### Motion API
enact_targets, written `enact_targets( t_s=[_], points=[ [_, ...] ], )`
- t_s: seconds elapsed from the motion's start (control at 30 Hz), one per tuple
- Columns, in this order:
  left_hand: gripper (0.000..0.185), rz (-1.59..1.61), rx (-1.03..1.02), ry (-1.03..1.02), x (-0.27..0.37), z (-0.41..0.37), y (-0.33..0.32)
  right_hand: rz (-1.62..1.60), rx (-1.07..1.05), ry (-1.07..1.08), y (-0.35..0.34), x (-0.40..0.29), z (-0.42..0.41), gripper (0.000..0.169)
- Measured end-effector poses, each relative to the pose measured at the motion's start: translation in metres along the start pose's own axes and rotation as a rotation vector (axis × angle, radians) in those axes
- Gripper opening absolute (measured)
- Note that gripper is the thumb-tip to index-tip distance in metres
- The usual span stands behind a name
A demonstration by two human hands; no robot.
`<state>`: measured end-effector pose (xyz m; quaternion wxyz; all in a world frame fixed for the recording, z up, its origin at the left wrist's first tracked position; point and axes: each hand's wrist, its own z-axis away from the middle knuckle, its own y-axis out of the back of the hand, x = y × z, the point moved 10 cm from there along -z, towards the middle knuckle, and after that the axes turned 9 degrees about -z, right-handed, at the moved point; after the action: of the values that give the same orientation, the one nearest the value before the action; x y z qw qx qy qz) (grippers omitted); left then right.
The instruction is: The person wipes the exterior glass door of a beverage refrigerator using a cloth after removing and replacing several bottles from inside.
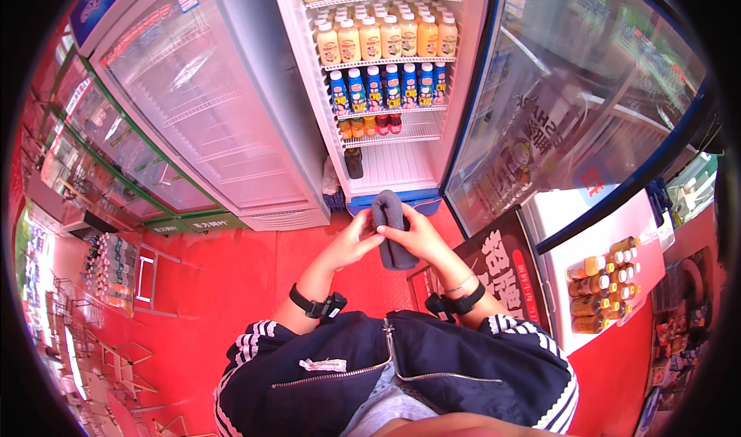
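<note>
A dark grey cloth (396,250), folded into a thick pad, is held between my two hands in front of my body. My left hand (354,241) grips its left side, with the thumb on the cloth. From the other side my right hand (418,235) holds it, thumb across the front. Just beyond stands an upright display fridge (399,168) with its glass door (521,118) swung wide to the right. Its shelves carry pale yellow drink bottles (370,38), blue bottles (373,89) and several small orange and red bottles (369,126). One dark bottle (354,163) stands on the fridge floor.
A closed glass-door fridge (191,107) adjoins on the left, with a green-framed cooler (133,159) beyond. At right, bottled drinks (602,286) stand on a white surface (558,263) beside a dark printed panel (503,269). Bottles (118,269) fill a rack at left on the red floor (231,298).
</note>
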<state>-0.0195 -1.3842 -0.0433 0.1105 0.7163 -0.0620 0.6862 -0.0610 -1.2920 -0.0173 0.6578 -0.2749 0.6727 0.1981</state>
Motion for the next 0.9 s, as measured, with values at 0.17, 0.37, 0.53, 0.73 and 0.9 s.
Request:
enact_targets(
  t_s=[0.17,0.37,0.53,0.73,0.9],
  points=[
    [0.064,0.017,0.210,-0.078,0.006,0.090,0.036,0.051,-0.102,0.104,-0.096,-0.011,0.017,0.050],
    [0.034,0.135,0.522,-0.123,0.000,0.219,0.103,0.198,-0.095,0.222,-0.208,-0.016,0.062,0.053],
    [0.015,0.261,0.438,-0.148,-0.007,0.284,0.123,0.317,0.005,0.089,-0.261,0.008,0.114,0.050],
    [0.015,-0.240,0.302,-0.151,0.011,0.337,0.119,0.740,0.074,-0.035,-0.287,0.009,0.172,0.058],
    [0.039,-0.908,0.061,-0.425,0.058,0.373,0.079,1.084,-0.252,-0.223,-0.302,0.018,0.216,0.071]
  ],
)
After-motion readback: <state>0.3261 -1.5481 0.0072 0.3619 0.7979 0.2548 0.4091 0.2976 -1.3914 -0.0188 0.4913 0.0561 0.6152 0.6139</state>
